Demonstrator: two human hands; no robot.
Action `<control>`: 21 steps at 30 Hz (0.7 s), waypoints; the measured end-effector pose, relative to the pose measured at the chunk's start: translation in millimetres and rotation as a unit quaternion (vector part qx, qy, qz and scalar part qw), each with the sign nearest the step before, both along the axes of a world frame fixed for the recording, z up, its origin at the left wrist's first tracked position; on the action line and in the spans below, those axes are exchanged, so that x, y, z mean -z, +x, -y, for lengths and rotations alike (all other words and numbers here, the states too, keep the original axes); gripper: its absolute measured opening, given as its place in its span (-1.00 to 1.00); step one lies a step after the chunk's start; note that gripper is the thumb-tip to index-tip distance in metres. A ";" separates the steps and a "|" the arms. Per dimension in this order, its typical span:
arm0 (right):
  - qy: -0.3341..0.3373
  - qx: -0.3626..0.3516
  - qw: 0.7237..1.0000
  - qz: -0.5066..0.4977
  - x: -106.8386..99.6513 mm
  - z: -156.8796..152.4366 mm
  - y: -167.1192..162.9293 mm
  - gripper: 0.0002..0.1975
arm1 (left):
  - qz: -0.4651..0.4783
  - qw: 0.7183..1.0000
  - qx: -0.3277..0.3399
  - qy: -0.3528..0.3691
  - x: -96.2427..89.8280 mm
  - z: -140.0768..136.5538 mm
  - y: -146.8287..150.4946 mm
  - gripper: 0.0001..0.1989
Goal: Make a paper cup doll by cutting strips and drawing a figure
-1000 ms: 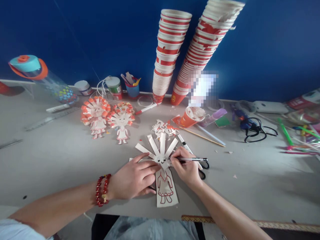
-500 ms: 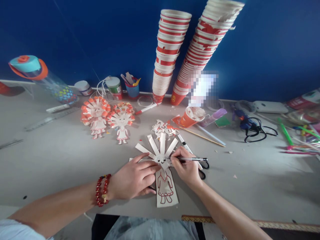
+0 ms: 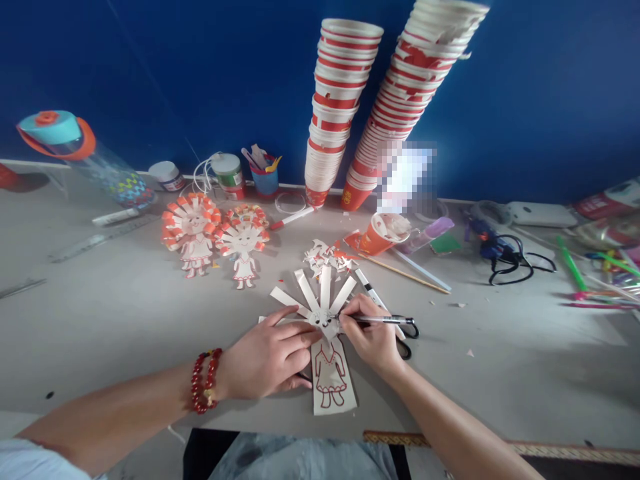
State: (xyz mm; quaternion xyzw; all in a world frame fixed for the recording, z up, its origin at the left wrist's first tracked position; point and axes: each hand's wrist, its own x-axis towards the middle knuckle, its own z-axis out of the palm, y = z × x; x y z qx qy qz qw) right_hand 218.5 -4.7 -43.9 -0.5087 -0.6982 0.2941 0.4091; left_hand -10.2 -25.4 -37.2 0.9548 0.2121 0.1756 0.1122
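A white paper cutout (image 3: pixel 325 330) has a round face with inked eyes and strips fanning out from it like hair. Below the face lies a paper piece (image 3: pixel 330 383) with a dress, arms and legs drawn in dark red. My left hand (image 3: pixel 273 357) rests flat from the left, fingers stretched out and pressing on the cutout's edge. In my right hand (image 3: pixel 370 333) is a black-and-clear pen (image 3: pixel 390 320), its tip at the right side of the face. Under that hand, scissors (image 3: pixel 406 348) show only their black handles, beside a white marker (image 3: pixel 370 290).
Paper scraps (image 3: pixel 327 259) lie just beyond the cutout. Two finished paper dolls (image 3: pixel 244 250) stand back left. Tall stacks of paper cups (image 3: pixel 327 133) lean near the blue wall, with an orange cup (image 3: pixel 383 235) in front. A bottle (image 3: pixel 110 167) stands far left; a wooden stick (image 3: pixel 405 272) lies right.
My right hand and pen have shifted very slightly at the face, the pen's rear end dipping a little. My left hand and the paper have stayed in place.
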 end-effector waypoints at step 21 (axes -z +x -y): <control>-0.005 0.002 1.000 0.005 -2.7 -0.3 -0.9 -0.87 | 0.006 1.000 0.001 -0.005 -1.4 0.3 0.3 -0.64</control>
